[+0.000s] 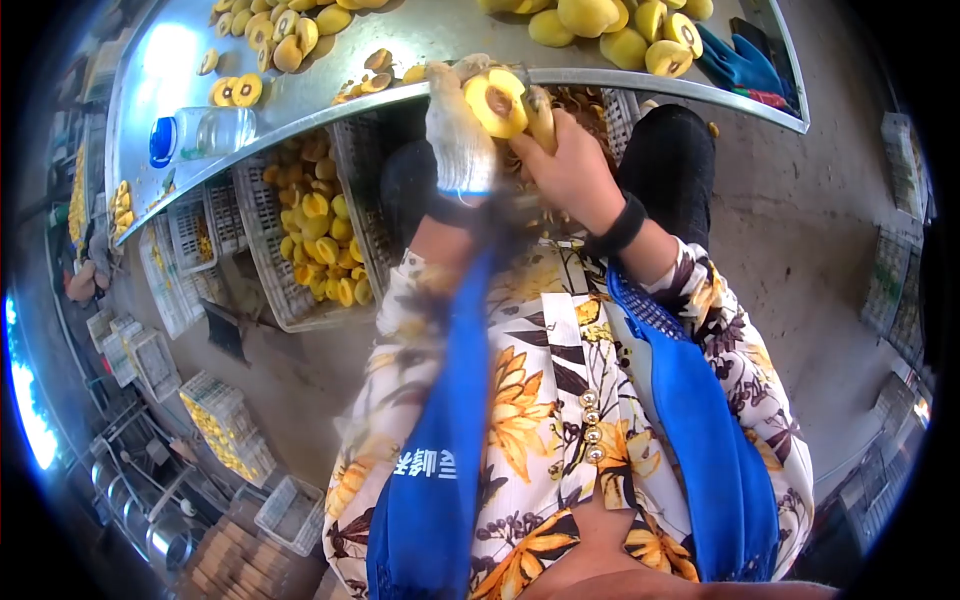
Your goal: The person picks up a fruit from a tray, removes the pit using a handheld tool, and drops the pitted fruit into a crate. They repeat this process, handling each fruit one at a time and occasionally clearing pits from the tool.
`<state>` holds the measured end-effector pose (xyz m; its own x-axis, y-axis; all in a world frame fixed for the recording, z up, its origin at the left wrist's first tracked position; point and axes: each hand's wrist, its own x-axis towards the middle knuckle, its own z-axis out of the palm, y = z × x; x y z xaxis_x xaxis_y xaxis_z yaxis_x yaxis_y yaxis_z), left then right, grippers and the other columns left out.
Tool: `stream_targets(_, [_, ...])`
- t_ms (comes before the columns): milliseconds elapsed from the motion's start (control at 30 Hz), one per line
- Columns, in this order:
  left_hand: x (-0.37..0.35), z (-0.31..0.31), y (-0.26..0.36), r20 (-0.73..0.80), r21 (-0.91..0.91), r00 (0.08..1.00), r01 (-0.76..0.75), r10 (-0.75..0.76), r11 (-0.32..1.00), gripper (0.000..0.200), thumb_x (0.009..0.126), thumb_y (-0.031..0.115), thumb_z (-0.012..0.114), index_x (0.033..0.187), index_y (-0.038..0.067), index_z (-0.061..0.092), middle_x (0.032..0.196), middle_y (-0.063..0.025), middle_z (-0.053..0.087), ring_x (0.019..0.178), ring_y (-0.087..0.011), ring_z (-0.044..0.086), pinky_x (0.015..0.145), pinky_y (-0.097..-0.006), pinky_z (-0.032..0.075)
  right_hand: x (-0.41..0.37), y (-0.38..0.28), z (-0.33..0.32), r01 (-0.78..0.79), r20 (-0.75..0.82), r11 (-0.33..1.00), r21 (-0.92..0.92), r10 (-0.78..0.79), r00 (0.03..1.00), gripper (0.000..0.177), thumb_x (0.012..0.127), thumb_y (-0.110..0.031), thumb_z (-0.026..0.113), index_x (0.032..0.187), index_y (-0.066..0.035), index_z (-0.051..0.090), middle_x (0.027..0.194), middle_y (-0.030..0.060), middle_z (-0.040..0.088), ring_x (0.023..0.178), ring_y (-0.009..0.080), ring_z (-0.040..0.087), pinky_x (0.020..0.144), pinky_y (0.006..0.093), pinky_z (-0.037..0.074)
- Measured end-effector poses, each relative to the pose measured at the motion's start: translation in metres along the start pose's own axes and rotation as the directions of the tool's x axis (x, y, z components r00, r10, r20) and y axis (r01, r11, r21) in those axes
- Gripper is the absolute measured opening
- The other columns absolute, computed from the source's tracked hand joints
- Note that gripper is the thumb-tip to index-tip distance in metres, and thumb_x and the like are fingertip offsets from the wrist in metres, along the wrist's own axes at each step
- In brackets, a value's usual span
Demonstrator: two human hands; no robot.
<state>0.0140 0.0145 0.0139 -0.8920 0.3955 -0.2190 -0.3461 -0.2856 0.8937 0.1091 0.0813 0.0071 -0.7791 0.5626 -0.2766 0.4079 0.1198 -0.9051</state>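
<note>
My left hand [458, 140], in a white knitted glove, is closed around a yellow peach half [496, 103]. The cut face is turned up, with a brown hollow or pit at its centre. Close beside it on the right, my bare right hand [575, 168] grips a short yellowish-tan handle [541, 118]. Its working end is hidden, so the kind of tool cannot be told. Both hands are over my lap, at the near edge of the metal table [330, 95]. Cut peach pieces [376, 70] lie on the table just beyond my left hand.
Peach halves [285, 38] lie at the table's far left, whole and cut peaches [625, 45] at the right. A clear jar with a blue lid [205, 135] lies on its side. Blue gloves [740, 65] rest at the right corner. Below stands a crate [285, 300] of peach halves.
</note>
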Motion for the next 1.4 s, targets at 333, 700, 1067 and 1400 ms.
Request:
stream_targets(333, [0.016,-0.008,-0.003,0.158,-0.057,0.984,0.096,-0.086,0.994,0.060,0.097,0.049,0.028,0.094,-0.004,0.056,0.084,-0.0150,0.062,0.073,-0.0192,0.059,0.068,-0.0272,0.049,-0.013,-0.007,-0.008,0.167,0.064,0.933,-0.320,-0.155,0.986,0.026,0.083,-0.019,0.060,0.091,0.001,0.046,0.070,0.0262,0.057,0.070,0.0448,0.056,0.060,0.0485,0.043])
stream_targets(700, [0.061,-0.038,0.006,0.537,0.421,0.651,0.344,-0.536,0.839,0.078,0.086,0.066,0.037,0.093,-0.008,0.060,0.078,-0.0202,0.064,0.068,-0.0229,0.062,0.061,-0.0273,0.052,-0.010,0.000,-0.016,0.279,0.328,0.908,-0.312,-0.173,0.929,0.024,0.082,-0.015,0.058,0.091,0.003,0.046,0.069,0.0254,0.057,0.065,0.0422,0.057,0.060,0.0447,0.046])
stream_targets(1067, [-0.001,-0.006,0.000,0.017,-0.190,0.990,0.140,-0.139,0.972,0.025,0.089,0.023,0.058,0.099,0.000,0.056,0.070,-0.0054,0.055,0.057,-0.0122,0.053,0.051,-0.0268,0.048,-0.017,-0.018,-0.001,-0.209,0.324,0.968,0.141,0.155,0.933,0.020,0.084,-0.012,0.055,0.096,0.001,0.046,0.060,0.0039,0.052,0.041,0.0110,0.048,0.036,0.0249,0.039])
stream_targets(1400, [0.022,-0.019,-0.015,0.118,-0.145,0.916,0.398,-0.384,0.906,0.023,0.087,0.020,0.057,0.094,-0.001,0.058,0.077,-0.0095,0.060,0.061,-0.0181,0.058,0.055,-0.0270,0.049,-0.010,-0.003,0.010,-0.168,0.330,0.985,0.024,0.151,0.932,0.015,0.084,-0.010,0.052,0.091,0.000,0.045,0.059,0.0055,0.052,0.039,0.0122,0.048,0.035,0.0259,0.039])
